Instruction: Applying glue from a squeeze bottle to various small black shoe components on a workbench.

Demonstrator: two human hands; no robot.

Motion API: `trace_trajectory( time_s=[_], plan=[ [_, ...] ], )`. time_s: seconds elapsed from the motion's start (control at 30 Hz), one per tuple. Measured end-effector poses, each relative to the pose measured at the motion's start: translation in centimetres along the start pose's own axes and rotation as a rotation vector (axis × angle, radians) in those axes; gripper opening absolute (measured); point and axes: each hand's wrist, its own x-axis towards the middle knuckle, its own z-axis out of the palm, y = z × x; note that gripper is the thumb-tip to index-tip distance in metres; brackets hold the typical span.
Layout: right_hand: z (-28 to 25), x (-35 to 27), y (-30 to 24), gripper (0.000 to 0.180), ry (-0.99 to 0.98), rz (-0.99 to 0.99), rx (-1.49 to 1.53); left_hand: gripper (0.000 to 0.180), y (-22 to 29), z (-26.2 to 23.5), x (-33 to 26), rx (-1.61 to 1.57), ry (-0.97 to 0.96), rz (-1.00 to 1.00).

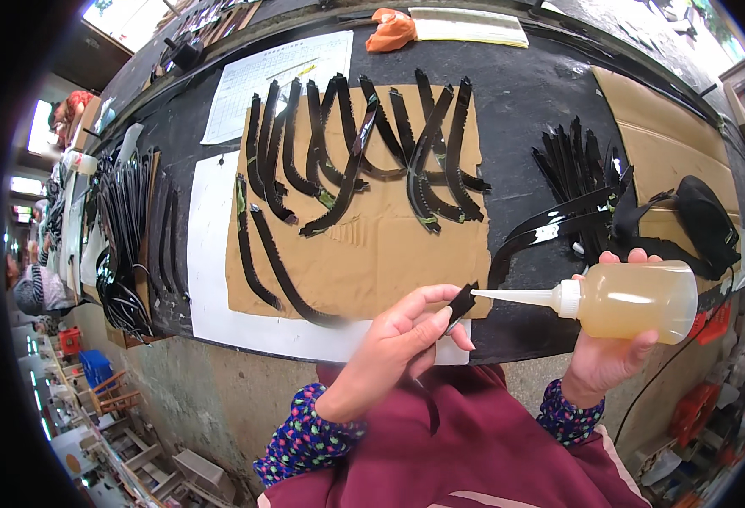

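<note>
My left hand (402, 334) pinches a curved black strip (460, 306) close to its upper end; the strip's tail hangs below the palm. In my right hand (601, 360) lies a translucent squeeze bottle (639, 300) of amber liquid, tipped sideways. Its long white nozzle (512, 296) points left, and the tip meets the end of the strip or sits just at it. Beyond my hands, several similar black strips (360, 161) with notched edges lie spread over a brown cardboard sheet (364, 262). Some of them cross, and a few carry green patches.
A white sheet (211, 262) lies under the cardboard, with a printed form (275, 72) behind it. Bundles of black strips lie at right (571, 161) and left (122, 229). A black pouch-like item (703, 216) rests far right. An orange crumpled bag (391, 30) is at the back.
</note>
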Motion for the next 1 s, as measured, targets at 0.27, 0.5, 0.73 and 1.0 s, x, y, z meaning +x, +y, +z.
trace_trajectory(
  time_s=[0.27, 0.5, 0.73, 1.0],
  plan=[
    [-0.13, -0.05, 0.08, 0.086, 0.011, 0.014, -0.077, 0.033, 0.69, 0.06, -0.4, 0.043, 0.051, -0.02],
    [0.09, 0.15, 0.4, 0.087, 0.033, 0.012, -0.091, 0.034, 0.51, -0.3, -0.47, 0.051, 0.009, -0.016],
    [-0.49, -0.04, 0.28, 0.088, -0.035, 0.029, -0.054, 0.034, 0.79, -0.2, -0.54, 0.054, 0.029, -0.015],
    [0.34, -0.06, 0.3, 0.084, 0.093, -0.032, -0.106, 0.034, 0.5, -0.4, -0.68, 0.047, -0.019, -0.03]
  ],
)
